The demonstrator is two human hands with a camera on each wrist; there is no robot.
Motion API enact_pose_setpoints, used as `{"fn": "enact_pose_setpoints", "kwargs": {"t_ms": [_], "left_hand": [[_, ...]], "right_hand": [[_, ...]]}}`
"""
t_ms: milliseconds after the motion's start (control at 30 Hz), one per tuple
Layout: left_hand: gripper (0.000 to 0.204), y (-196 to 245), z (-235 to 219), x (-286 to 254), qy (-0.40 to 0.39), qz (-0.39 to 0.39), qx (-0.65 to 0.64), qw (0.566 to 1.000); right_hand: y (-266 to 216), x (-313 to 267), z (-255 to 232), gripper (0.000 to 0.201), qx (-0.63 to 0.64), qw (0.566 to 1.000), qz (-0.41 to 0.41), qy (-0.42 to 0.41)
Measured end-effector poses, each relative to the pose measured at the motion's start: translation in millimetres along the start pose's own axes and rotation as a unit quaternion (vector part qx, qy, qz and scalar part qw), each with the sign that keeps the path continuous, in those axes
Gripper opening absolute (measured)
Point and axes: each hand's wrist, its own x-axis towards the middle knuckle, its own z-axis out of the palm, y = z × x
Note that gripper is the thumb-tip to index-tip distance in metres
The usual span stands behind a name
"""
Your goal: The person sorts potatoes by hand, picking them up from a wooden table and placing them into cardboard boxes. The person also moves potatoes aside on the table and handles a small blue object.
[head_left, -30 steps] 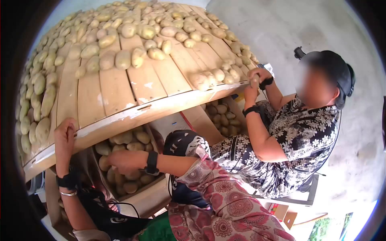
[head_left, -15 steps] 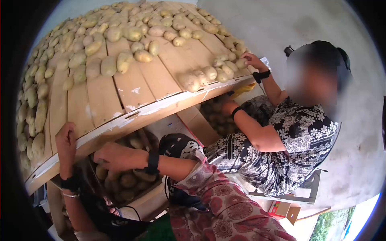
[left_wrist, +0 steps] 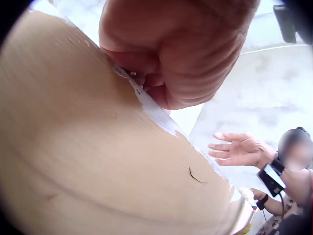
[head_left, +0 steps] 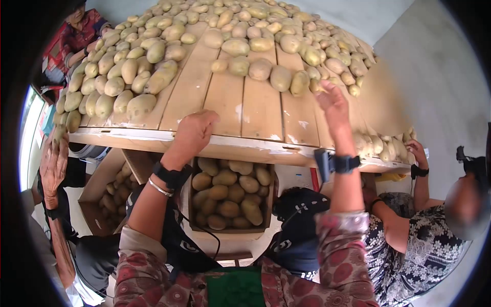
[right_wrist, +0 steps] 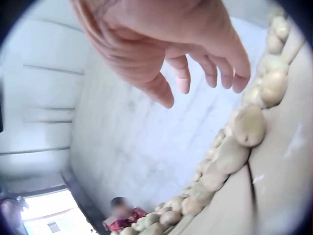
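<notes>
My left hand [head_left: 192, 134] rests at the front edge of the slatted wooden table [head_left: 225, 110], its fingers curled in with nothing visible in them. Close up in the left wrist view, the curled fingers [left_wrist: 146, 63] lie against the white-painted edge. Above the boards on the right, my right hand [head_left: 335, 105] reaches out towards a row of potatoes, such as this oblong potato [head_left: 280, 78]. The fingers of that hand are loosely spread and hold nothing in the right wrist view. Many more potatoes [right_wrist: 249, 126] cover the back of the table.
Below the table edge stands a box of potatoes [head_left: 230, 210], with another potato box [head_left: 110, 199] to its left. A person in a patterned shirt [head_left: 424, 245] sits on the right. Another person's hand [head_left: 53, 163] is at the left corner; a red-shirted person [head_left: 79, 33] is behind.
The head view has swung left, bringing the left-side people into sight. My right hand has risen from the box below to above the table. My left hand stays at the edge.
</notes>
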Motion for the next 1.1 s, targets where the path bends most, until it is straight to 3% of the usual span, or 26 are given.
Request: {"fn": "enact_pose_setpoints", "kwargs": {"t_ms": [33, 100, 133, 200, 267, 333, 367, 400, 433, 467, 500, 533, 567, 600, 633, 733, 767, 867, 933, 1000, 1067, 1100], "left_hand": [[0.015, 1, -3, -1, -0.003, -0.005, -0.003, 1.0], [0.014, 4, -9, 0, -0.007, -0.008, -0.008, 1.0], [0.014, 6, -12, 1, -0.013, -0.012, -0.01, 1.0], [0.014, 4, -17, -3, -0.018, -0.024, -0.005, 1.0], [0.014, 0, -20, -2, -0.022, -0.03, -0.009, 0.999], [0.014, -3, -19, 0, -0.02, -0.027, -0.013, 0.999], [0.014, -5, -22, -2, -0.015, -0.027, -0.012, 0.999], [0.014, -6, -24, -3, -0.02, -0.044, -0.009, 0.999], [0.013, -7, -24, -4, -0.009, -0.023, 0.014, 1.0], [0.013, -9, -23, -6, -0.001, -0.005, 0.035, 0.999], [0.014, -13, -23, -6, 0.006, 0.012, 0.047, 0.999], [0.014, -16, -21, -7, 0.012, 0.029, 0.058, 0.998], [0.014, -15, -22, -9, 0.001, 0.017, 0.051, 0.999], [0.014, -13, -23, -9, -0.006, 0.015, 0.047, 0.999], [0.014, -16, -24, -8, -0.012, 0.004, 0.048, 0.999], [0.014, -9, -27, -13, -0.014, -0.002, 0.024, 1.0], [0.009, 1, -32, -10, -0.01, 0.019, 0.019, 1.0], [0.004, 6, -40, -14, -0.003, 0.048, 0.012, 0.999], [0.004, 7, -41, -18, 0.003, 0.06, 0.029, 0.998], [0.003, 11, -44, -17, -0.003, 0.038, 0.014, 0.999], [0.005, 9, -50, -22, -0.012, 0.029, 0.018, 0.999], [0.005, 8, -50, -25, -0.008, 0.03, 0.015, 0.999]], "right_hand": [[8, 20, -5, 0.035, 0.004, 1.0, -0.002, -0.005], [17, 56, -16, 0.049, -0.181, 0.983, 0.004, 0.006], [18, 70, -18, 0.049, -0.183, 0.983, 0.003, 0.006], [20, 93, -7, 0.059, -0.262, 0.959, 0.034, -0.106], [24, 109, 8, 0.069, -0.275, 0.95, 0.062, -0.135], [30, 127, 14, 0.077, -0.393, 0.866, 0.186, -0.245], [72, 141, 11, 0.082, -0.368, 0.88, 0.125, -0.274], [86, 144, 16, 0.082, -0.356, 0.89, 0.142, -0.247], [121, 159, 11, 0.078, -0.276, 0.912, 0.124, -0.276], [135, 176, 3, 0.082, -0.259, 0.896, 0.127, -0.339], [110, 164, 3, 0.078, -0.281, 0.891, 0.174, -0.312], [49, 116, 13, 0.063, -0.215, 0.91, 0.166, -0.312], [63, 124, 11, 0.065, -0.194, 0.904, 0.194, -0.328], [57, 110, 3, 0.071, -0.187, 0.918, 0.142, -0.319], [66, 115, 6, 0.076, -0.226, 0.915, 0.22, -0.252], [53, 100, 3, 0.081, -0.315, 0.869, 0.309, -0.224], [42, 82, 5, 0.084, -0.321, 0.886, 0.252, -0.221], [15, 41, 9, 0.088, -0.369, 0.878, 0.244, -0.182], [27, 33, -7, 0.09, -0.366, 0.874, 0.226, -0.227], [32, 11, -2, 0.089, -0.381, 0.901, 0.145, -0.149], [11, -10, 6, 0.092, -0.394, 0.879, 0.125, -0.238], [11, -22, 12, 0.094, -0.418, 0.877, 0.095, -0.215]]}}
